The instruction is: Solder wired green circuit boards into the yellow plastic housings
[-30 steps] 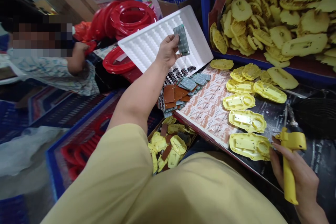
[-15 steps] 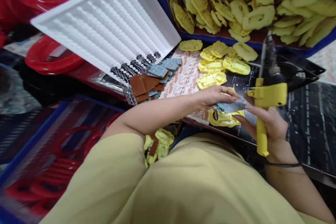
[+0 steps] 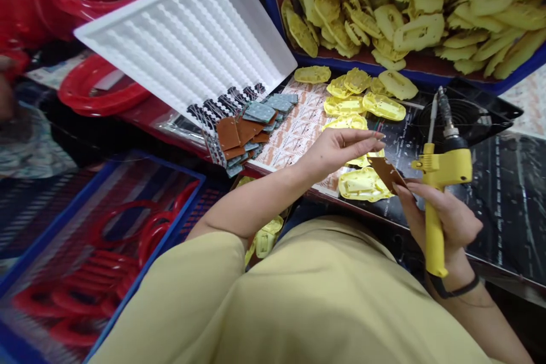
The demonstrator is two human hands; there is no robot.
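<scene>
My right hand (image 3: 454, 219) holds a brown circuit board (image 3: 387, 174) between thumb and fingers. A yellow soldering gun (image 3: 458, 165) is also in that hand, its handle against the palm and its metal tip pointing away from me. My left hand (image 3: 341, 147) is closed in a pinch just left of the board, at thin red and green wires (image 3: 377, 125) that show above its fingertips. Below the hands a yellow plastic shell (image 3: 362, 185) lies at the bench edge. More yellow shells (image 3: 384, 107) lie beyond, one partly hidden by my left hand.
Brown and grey boards (image 3: 243, 131) are piled left of the shells, by a tilted white foam tray (image 3: 187, 40) with dark wired parts along its lower edge. A blue crate (image 3: 273, 5) of yellow shells stands behind. Red rings fill a blue basket (image 3: 140, 168) at left; a black fan (image 3: 482, 108) lies right.
The board has turned from its grey face to its brown face and moved away from my left hand. My right hand and the soldering gun have shifted slightly right and toward me.
</scene>
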